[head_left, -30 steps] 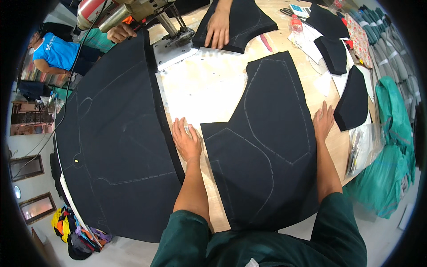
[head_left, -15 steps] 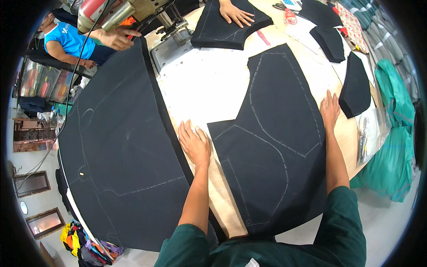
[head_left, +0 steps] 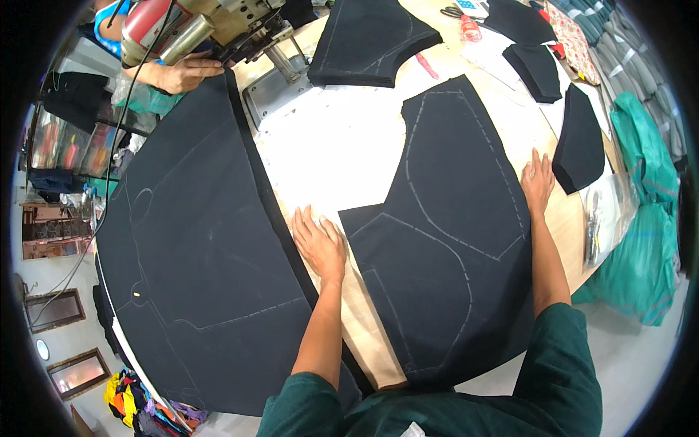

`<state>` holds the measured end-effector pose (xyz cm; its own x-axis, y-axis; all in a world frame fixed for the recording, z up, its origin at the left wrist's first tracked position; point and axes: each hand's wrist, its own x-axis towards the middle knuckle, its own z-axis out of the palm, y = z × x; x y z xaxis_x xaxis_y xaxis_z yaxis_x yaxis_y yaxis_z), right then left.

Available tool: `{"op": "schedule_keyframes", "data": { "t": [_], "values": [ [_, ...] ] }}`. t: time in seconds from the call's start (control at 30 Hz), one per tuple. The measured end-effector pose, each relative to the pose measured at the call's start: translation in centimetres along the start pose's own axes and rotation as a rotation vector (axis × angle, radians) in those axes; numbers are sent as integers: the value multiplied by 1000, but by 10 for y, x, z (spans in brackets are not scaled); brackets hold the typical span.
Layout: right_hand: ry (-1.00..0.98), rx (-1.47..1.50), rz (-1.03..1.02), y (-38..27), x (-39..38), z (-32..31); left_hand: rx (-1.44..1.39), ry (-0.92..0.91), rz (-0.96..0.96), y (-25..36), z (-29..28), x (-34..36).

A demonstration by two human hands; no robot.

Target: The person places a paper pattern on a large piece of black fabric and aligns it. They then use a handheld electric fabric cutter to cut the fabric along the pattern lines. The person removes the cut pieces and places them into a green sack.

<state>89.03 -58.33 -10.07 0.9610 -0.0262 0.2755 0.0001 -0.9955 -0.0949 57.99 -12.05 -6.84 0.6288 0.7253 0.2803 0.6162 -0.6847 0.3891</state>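
My left hand (head_left: 320, 244) lies flat with fingers apart on the bare strip of table, beside the edge of a large black fabric stack (head_left: 204, 240) with chalk outlines. My right hand (head_left: 537, 182) rests, fingers stretched, on the table against the right edge of a second black fabric stack (head_left: 437, 291), also chalk-marked. Neither hand holds anything. Ahead, an upright fabric cutting machine (head_left: 280, 69) stands on its metal base plate, close to the large stack's far corner. Another person's hand (head_left: 193, 75) is beside the machine at that corner; what it grips is unclear.
A cut black stack (head_left: 371, 44) lies right of the machine. Smaller black pieces (head_left: 580, 138) sit at the right, near scissors (head_left: 451, 12), a red bottle (head_left: 470, 29) and a plastic bag (head_left: 610, 218). A cable (head_left: 111, 160) hangs at the left.
The other person's hand has left the far cut stack. A person in blue at the upper left has mostly moved out of view. My hands stay put; the view shifts slightly.
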Motion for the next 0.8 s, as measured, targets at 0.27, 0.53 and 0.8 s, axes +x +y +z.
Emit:
{"op": "schedule_keyframes", "data": {
  "t": [0.27,0.53,0.8],
  "values": [
    [-1,-14,-7,-1,1,2,-4,14,3,0,-1,1],
    [-7,-1,4,5,2,7,8,4,-6,1,-1,1],
    [-9,2,12,0,2,4,-1,0,-11,-1,1,0]
  ]
}}
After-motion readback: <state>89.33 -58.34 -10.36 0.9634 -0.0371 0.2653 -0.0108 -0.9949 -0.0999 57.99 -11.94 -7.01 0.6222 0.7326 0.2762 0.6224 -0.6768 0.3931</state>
